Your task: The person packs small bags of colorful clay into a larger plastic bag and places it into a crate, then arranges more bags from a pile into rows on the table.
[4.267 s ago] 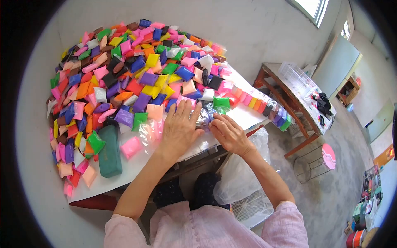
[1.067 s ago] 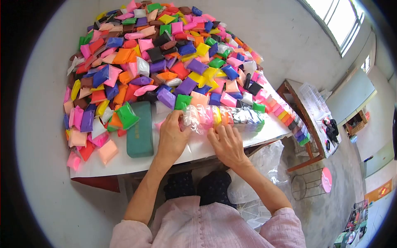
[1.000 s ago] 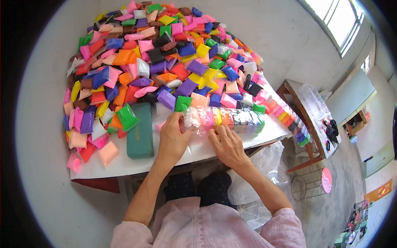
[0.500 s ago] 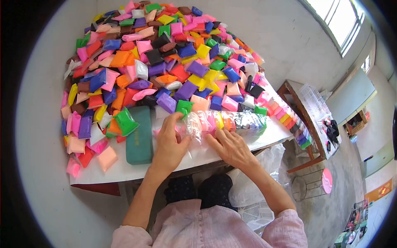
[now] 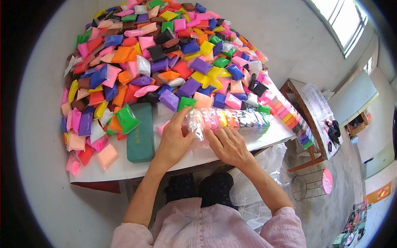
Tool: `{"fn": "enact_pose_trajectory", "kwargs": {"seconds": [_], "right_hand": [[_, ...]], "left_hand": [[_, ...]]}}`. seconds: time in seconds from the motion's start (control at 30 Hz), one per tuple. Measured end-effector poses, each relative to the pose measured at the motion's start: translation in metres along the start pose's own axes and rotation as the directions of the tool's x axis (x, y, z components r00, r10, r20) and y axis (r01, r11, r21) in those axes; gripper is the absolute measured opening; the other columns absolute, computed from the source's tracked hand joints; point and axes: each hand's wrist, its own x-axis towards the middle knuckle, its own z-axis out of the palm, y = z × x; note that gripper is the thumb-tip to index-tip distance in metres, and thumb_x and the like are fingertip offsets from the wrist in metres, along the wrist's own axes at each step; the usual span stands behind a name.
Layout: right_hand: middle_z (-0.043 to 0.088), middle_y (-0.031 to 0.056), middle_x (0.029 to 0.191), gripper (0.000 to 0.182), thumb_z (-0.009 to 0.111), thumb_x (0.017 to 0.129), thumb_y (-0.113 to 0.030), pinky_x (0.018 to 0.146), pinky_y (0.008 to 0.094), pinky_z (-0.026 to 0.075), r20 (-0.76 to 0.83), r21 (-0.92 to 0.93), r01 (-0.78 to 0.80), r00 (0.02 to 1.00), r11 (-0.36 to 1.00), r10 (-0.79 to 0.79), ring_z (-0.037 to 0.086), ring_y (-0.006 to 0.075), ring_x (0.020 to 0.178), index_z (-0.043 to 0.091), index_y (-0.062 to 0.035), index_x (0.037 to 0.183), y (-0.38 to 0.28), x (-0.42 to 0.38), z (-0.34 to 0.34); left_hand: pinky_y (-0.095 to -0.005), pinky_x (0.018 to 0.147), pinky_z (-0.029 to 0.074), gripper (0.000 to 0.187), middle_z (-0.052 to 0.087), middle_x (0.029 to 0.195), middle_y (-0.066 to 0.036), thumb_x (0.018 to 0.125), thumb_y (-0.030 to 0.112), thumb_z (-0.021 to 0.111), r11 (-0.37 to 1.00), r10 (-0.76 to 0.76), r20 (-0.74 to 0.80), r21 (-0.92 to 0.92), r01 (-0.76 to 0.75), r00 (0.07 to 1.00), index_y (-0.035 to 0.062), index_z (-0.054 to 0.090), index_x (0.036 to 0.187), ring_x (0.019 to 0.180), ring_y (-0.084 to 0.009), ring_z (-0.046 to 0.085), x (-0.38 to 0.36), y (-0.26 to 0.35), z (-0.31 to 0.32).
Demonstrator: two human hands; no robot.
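A small workshop is suggested by the coloured packets (image 5: 157,53) heaped across a paper-covered table (image 5: 277,129), bare walls (image 5: 273,45) and unfinished concrete floor (image 5: 340,155).

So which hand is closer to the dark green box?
Left. The left hand is just to the right of the dark green box; the right hand is farther right, at the clear-wrapped row of colourful packets.

Head view, forward-down over table (image 5: 279,129)
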Motion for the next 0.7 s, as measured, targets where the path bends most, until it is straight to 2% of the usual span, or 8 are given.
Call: {"fn": "enact_pose_trajectory", "kwargs": {"seconds": [0.03,0.13,0.23,0.33,0.53,0.63,0.7], "right_hand": [[0.051,0.0052,0.078,0.045,0.068,0.075,-0.005,0.057,0.0308,0.045,0.002,0.019,0.012,1.000,1.000,-0.012,0.056,0.0184,0.067,0.061,0.0022,0.119,0.001,0.002,-0.001],[0.050,0.0056,0.077,0.048,0.066,0.075,-0.004,0.057,0.0314,0.046,-0.001,0.023,0.050,0.999,0.999,-0.050,0.055,0.0188,0.068,0.060,0.0051,0.121,0.003,0.006,-0.003],[0.050,0.0051,0.078,0.053,0.065,0.074,-0.004,0.059,0.0312,0.046,-0.002,0.013,0.084,0.996,0.996,-0.084,0.056,0.0188,0.069,0.057,0.0061,0.126,0.004,0.004,0.000],[0.051,0.0047,0.080,0.060,0.065,0.073,-0.005,0.062,0.0309,0.047,0.036,0.007,0.103,0.994,0.995,-0.104,0.056,0.0187,0.073,0.055,0.0062,0.131,0.005,0.003,-0.002],[0.049,0.0042,0.082,0.065,0.063,0.073,-0.008,0.063,0.0312,0.046,0.054,0.023,0.119,0.991,0.993,-0.120,0.056,0.0185,0.076,0.053,0.0059,0.135,0.007,0.002,-0.002],[0.049,0.0039,0.082,0.065,0.062,0.073,-0.009,0.063,0.0310,0.046,0.067,0.022,0.124,0.990,0.992,-0.125,0.056,0.0183,0.076,0.053,0.0055,0.136,0.008,0.001,-0.003],[0.049,0.0038,0.082,0.065,0.062,0.073,-0.009,0.063,0.0306,0.045,0.075,0.022,0.134,0.988,0.991,-0.135,0.055,0.0181,0.076,0.054,0.0051,0.136,0.008,0.000,-0.004]], "left_hand": [[-0.0320,0.070,0.050,0.059,0.061,0.119,-0.017,0.081,0.002,0.068,1.000,-0.030,-0.005,0.008,0.030,1.000,-0.0028,0.049,0.136,0.079,-0.0210,0.061,0.000,0.002,0.001],[-0.0307,0.069,0.050,0.055,0.062,0.115,-0.017,0.082,0.004,0.071,1.000,-0.024,-0.092,-0.005,0.024,0.996,-0.0035,0.051,0.133,0.080,-0.0187,0.061,0.002,-0.008,0.013],[-0.0278,0.071,0.050,0.053,0.061,0.113,-0.014,0.082,0.005,0.074,0.965,-0.159,-0.029,-0.216,0.149,0.987,-0.0027,0.052,0.130,0.084,-0.0135,0.061,0.002,-0.016,0.014],[-0.0246,0.078,0.054,0.049,0.063,0.110,-0.007,0.082,-0.002,0.074,0.922,-0.171,-0.045,-0.360,0.144,0.984,0.0014,0.051,0.126,0.093,-0.0111,0.064,0.002,-0.009,0.012],[-0.0259,0.083,0.054,0.042,0.062,0.108,-0.006,0.077,-0.006,0.077,0.826,-0.206,-0.043,-0.544,0.150,0.978,0.0031,0.051,0.109,0.096,-0.0117,0.063,-0.001,-0.019,0.006],[-0.0250,0.081,0.053,0.038,0.063,0.103,-0.004,0.079,-0.005,0.076,0.890,-0.180,0.020,-0.423,0.171,0.984,0.0038,0.053,0.107,0.092,-0.0101,0.062,-0.003,-0.020,0.001],[-0.0242,0.079,0.052,0.031,0.064,0.100,-0.003,0.081,-0.004,0.075,0.923,-0.178,-0.012,-0.349,0.163,0.984,0.0037,0.055,0.103,0.090,-0.0090,0.062,-0.003,-0.019,0.003]]}}
